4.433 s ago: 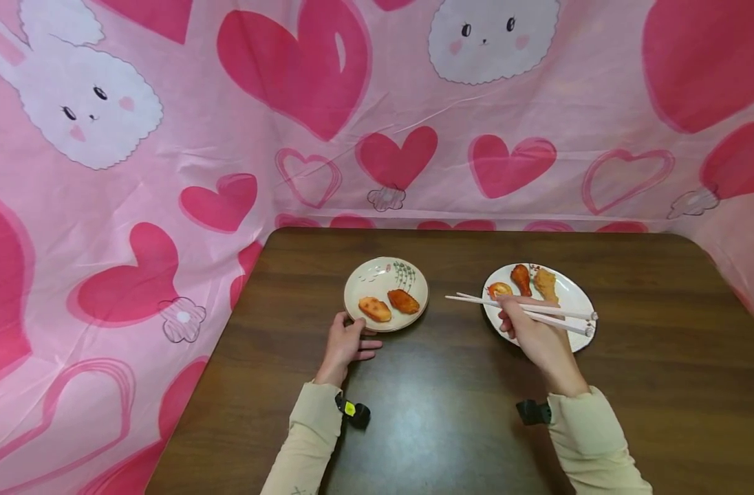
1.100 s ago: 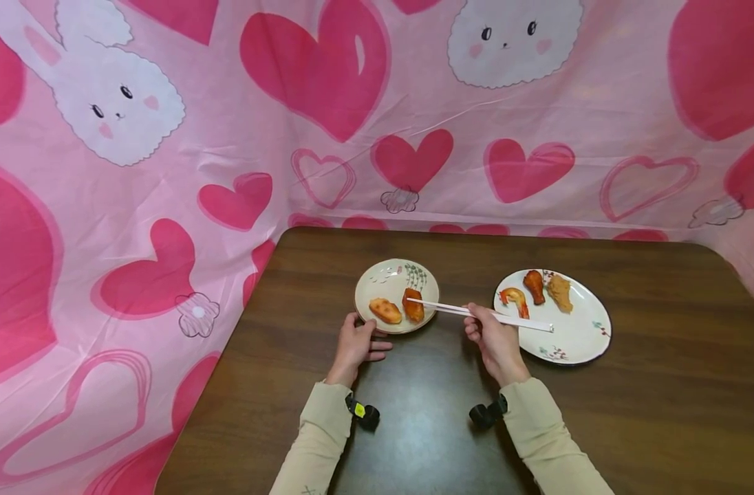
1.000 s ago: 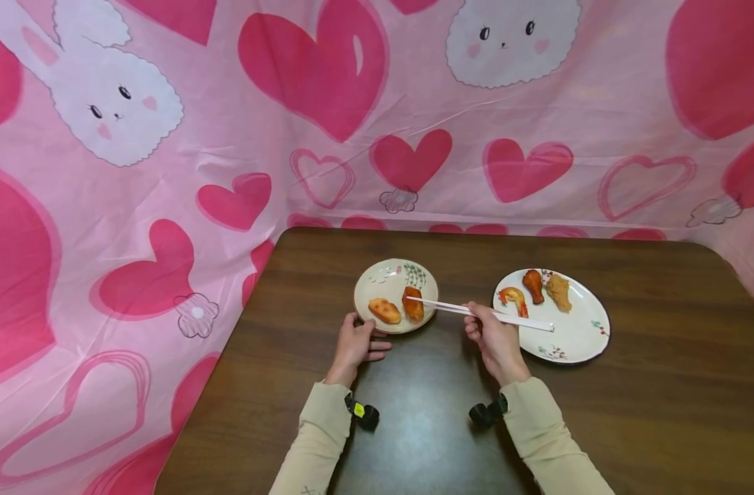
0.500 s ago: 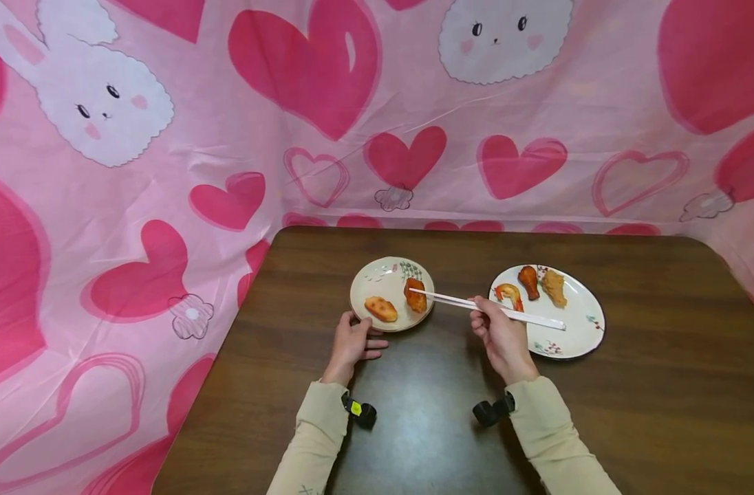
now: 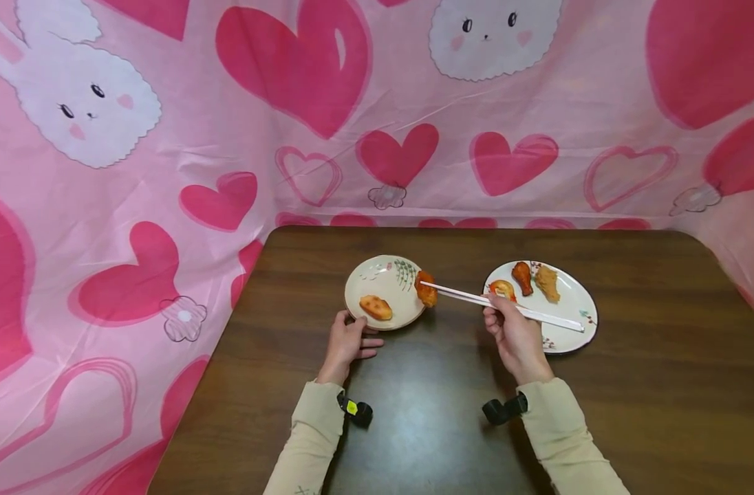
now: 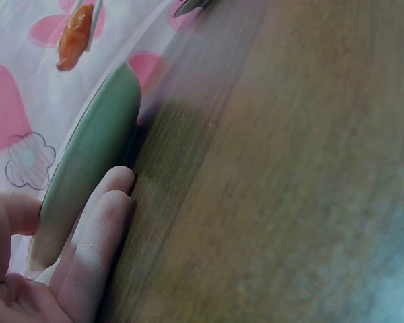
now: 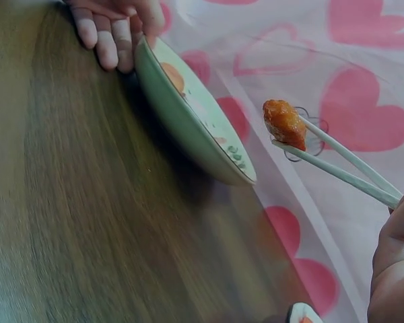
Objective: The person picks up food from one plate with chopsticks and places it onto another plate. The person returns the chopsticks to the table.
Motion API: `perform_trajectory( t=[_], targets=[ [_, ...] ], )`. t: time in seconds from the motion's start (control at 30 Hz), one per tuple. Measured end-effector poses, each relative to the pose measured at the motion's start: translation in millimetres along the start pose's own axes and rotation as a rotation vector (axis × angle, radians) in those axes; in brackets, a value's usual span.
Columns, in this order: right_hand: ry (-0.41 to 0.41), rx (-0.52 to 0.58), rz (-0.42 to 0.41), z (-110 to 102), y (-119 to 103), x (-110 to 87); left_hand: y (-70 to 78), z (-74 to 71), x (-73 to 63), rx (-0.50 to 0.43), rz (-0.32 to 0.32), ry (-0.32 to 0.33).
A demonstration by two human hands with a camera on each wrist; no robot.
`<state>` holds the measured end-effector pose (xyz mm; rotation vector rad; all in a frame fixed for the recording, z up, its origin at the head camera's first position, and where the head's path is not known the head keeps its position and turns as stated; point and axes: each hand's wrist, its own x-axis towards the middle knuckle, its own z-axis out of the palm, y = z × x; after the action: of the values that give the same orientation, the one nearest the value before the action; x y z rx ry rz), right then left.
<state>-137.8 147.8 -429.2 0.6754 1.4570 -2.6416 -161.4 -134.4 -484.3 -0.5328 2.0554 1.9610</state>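
Note:
My right hand holds a pair of white chopsticks, their tips pinching a glazed reddish-brown chicken wing. In the right wrist view the wing hangs in the air, well above the table and apart from the plate. From the head it overlaps the right rim of a small round plate. My left hand grips that plate's near-left rim, thumb on top and fingers beneath it. A paler golden wing lies on the plate.
An oval white plate sits to the right, partly behind my right hand. It bears a shrimp, a drumstick and a fried chicken piece. A pink heart-print cloth hangs behind the brown table.
The chopsticks went from over the oval plate to the round one and took hold of the reddish-brown wing. It has since risen and moved right to the rim. My left hand stays at the plate.

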Motion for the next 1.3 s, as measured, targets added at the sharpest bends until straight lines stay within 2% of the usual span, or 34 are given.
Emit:
perform_trajectory(
  t=[0.37, 0.53, 0.8, 1.07, 1.3],
  targets=[
    [0.026, 0.074, -0.023, -17, -15, -4.3, -0.3, -1.0, -0.5, 0.016, -0.006, -0.002],
    [-0.004, 0.099, -0.040, -30, -20, -6.2, -0.6, -1.2, -0.3, 0.016, -0.011, -0.002],
    [0.015, 0.146, 0.007, -52, -31, -10.1, -0.5, -0.8, 0.3, 0.015, -0.016, 0.001],
    [-0.006, 0.198, -0.013, -70, -39, -11.8, 1.1, -0.9, 0.9, 0.023, -0.026, 0.004],
    [0.014, 0.246, -0.005, -86, -46, -13.7, 0.6, -1.2, 0.6, 0.026, -0.025, 0.003]
  ],
)
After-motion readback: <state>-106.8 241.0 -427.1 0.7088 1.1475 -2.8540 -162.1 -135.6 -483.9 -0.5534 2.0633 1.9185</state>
